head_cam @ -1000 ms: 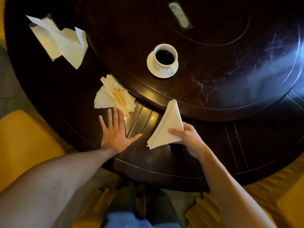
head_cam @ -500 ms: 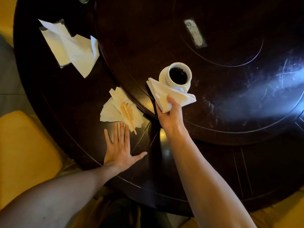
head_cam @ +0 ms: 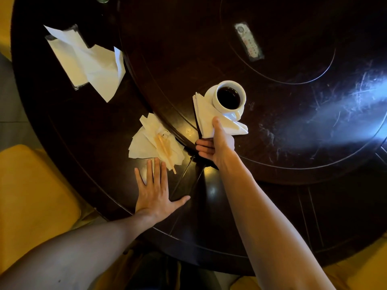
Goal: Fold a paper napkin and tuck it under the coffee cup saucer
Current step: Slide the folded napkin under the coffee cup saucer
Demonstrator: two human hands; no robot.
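Observation:
A white cup (head_cam: 229,96) full of dark coffee stands on a white saucer (head_cam: 232,116) on the raised round centre of the dark table. A folded white triangular napkin (head_cam: 206,118) lies against the saucer's near-left side, and its far edge seems to slip under the saucer rim. My right hand (head_cam: 215,146) pinches the napkin's near corner, thumb on top. My left hand (head_cam: 156,192) rests flat on the table's outer ring, fingers spread, holding nothing.
A crumpled used napkin with a wooden stirrer (head_cam: 159,145) lies just beyond my left fingertips. A napkin holder with loose white napkins (head_cam: 88,59) stands at the far left. A small label (head_cam: 249,41) lies on the turntable. Yellow seats (head_cam: 31,191) flank the table.
My right hand carried the folded napkin from the table's near edge up to the saucer and pushed it against the saucer's side. The left hand stayed flat.

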